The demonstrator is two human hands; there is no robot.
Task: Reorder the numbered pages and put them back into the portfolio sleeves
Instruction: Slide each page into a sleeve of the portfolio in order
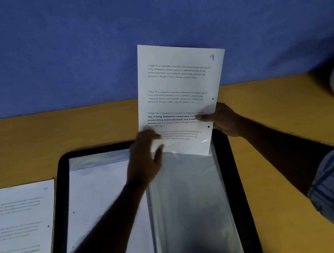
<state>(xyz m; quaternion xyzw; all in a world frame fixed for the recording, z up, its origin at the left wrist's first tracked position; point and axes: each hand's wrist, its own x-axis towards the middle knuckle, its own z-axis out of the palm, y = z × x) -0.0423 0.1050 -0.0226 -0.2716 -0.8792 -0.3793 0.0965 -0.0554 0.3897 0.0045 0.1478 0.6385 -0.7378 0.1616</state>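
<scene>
Right hand pinches page 9, bottom edge just inside the sleeve; left hand is a blur at its mouth, grip unclear. Tilted like that, a corner could snag and crumple.

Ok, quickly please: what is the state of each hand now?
Left hand: blurred, at the mouth of the sleeve beside page 9; grip cannot be told.
Right hand: closed, pinching page 9 at its right edge.

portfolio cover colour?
Plain black. The portfolio cover shows best in the head view, as a border around the clear sleeves.
</scene>
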